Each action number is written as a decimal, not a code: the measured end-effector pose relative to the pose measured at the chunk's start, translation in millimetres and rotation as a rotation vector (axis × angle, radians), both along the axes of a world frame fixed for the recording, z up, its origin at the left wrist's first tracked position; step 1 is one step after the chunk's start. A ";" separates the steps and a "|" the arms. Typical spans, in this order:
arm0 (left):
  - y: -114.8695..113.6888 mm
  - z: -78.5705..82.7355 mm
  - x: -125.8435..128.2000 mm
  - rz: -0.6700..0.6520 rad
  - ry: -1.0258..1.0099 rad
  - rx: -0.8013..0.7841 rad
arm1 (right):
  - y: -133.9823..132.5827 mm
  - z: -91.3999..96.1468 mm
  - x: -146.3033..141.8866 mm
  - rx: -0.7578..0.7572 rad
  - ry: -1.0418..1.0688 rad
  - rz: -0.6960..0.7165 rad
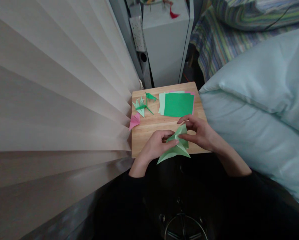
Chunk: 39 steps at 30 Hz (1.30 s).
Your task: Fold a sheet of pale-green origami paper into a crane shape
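My left fingers (173, 143) pinch partly folded pale green paper (176, 151) over the near edge of the counter (145, 133); my right fingers (186, 137) half-curl against it, grip unclear. Small folded pieces (134, 120) look finished; stacked sheets (178, 104) lie unfolded.

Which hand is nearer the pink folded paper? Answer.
Left. In view, the left hand is below and right of the pink folded paper; the right hand is farther right.

No lettering, label, brand, number or sign can be read anywhere here.
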<state>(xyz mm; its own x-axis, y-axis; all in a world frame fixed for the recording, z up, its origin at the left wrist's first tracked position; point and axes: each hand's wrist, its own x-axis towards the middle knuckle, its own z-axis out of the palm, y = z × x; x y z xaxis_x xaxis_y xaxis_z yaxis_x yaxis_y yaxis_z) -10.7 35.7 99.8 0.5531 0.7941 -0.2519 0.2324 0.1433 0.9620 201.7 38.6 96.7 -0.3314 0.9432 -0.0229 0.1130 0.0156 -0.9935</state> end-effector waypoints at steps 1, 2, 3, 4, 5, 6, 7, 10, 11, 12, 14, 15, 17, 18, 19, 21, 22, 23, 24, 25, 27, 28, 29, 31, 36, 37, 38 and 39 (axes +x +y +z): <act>-0.1 -0.5 1.1 0.026 0.002 0.010 | 0.4 -0.6 -0.4 -0.028 0.024 -0.005; 0.0 -0.9 2.1 0.051 0.009 0.020 | 0.6 -1.6 -0.8 -0.047 0.039 -0.009; 0.2 -1.1 3.1 0.075 0.016 0.028 | 0.6 -2.6 -1.3 -0.059 0.048 -0.016; 0.4 -1.3 4.1 0.101 0.022 0.031 | 0.5 -3.8 -1.9 -0.064 0.052 -0.024; 0.6 -1.7 4.8 0.124 0.028 0.032 | 0.2 -4.9 -2.4 -0.064 0.051 -0.028; 0.6 -2.2 5.2 0.142 0.036 0.036 | -0.2 -6.0 -2.9 -0.058 0.047 -0.027; 0.5 -3.1 5.3 0.156 0.045 0.046 | -0.7 -7.0 -3.5 -0.040 0.038 -0.024; 0.0 -7.2 4.2 0.160 0.102 0.112 | -2.4 -7.8 -4.9 0.088 -0.041 -0.014; -0.1 -8.6 3.6 0.154 0.132 0.135 | -2.8 -7.2 -5.2 0.142 -0.081 -0.006; -0.3 -9.9 3.1 0.148 0.161 0.154 | -3.1 -6.2 -5.2 0.191 -0.125 0.009; -0.4 -11.1 2.2 0.136 0.198 0.174 | -2.8 -3.3 -4.5 0.259 -0.200 0.061; -0.4 -10.9 1.9 0.128 0.204 0.178 | -2.3 -1.7 -3.7 0.275 -0.225 0.082; -0.5 -9.3 1.5 0.109 0.182 0.180 | -0.8 0.8 -1.4 0.261 -0.255 0.087; -0.7 -7.9 1.2 0.108 0.146 0.175 | 0.1 1.6 -0.2 0.231 -0.258 0.073; -1.0 -6.4 0.8 0.111 0.096 0.162 | 0.9 2.1 1.1 0.191 -0.251 0.054; -2.0 -3.3 -0.3 0.127 -0.021 0.110 | 2.1 2.6 3.5 0.104 -0.224 0.020; -2.5 -2.1 -1.0 0.127 -0.072 0.079 | 2.4 2.8 4.4 0.069 -0.208 0.011; -3.0 -1.3 -1.8 0.118 -0.108 0.053 | 2.4 3.1 5.2 0.040 -0.197 0.009; -3.4 -0.8 -2.6 0.098 -0.133 0.041 | 2.3 3.6 5.8 0.019 -0.189 0.012; -3.7 -0.6 -3.2 0.073 -0.143 0.038 | 2.0 4.1 6.2 0.005 -0.183 0.016; -3.9 -1.0 -3.8 0.026 -0.129 0.044 | 1.4 4.9 6.4 -0.010 -0.178 0.026; -4.0 -1.3 -3.7 0.011 -0.113 0.043 | 1.1 5.1 6.2 -0.016 -0.177 0.028; -4.0 -1.6 -3.4 0.005 -0.098 0.038 | 0.9 5.0 5.8 -0.020 -0.178 0.028; -4.0 -2.2 -2.5 0.012 -0.083 0.024 | 0.4 4.6 4.7 -0.028 -0.189 0.031; -2.9 -1.2 -3.3 0.024 -0.017 0.051 | -0.9 7.2 3.9 -0.029 -0.191 0.048; -2.4 0.0 -4.7 0.020 -0.004 0.048 | -1.0 8.7 4.9 -0.025 -0.190 0.057; -2.0 1.8 -6.5 0.009 0.007 0.036 | -1.0 10.3 6.3 -0.022 -0.192 0.073; -1.7 4.1 -8.8 0.008 0.013 0.022 | -0.8 11.8 8.1 -0.023 -0.196 0.098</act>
<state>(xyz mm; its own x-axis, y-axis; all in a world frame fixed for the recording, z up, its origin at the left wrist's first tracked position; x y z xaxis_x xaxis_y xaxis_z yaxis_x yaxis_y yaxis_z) -19.5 34.0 103.9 0.5438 0.8037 -0.2417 0.2437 0.1244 0.9618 209.8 37.8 108.6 -0.4086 0.9052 -0.1170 0.3030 0.0136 -0.9529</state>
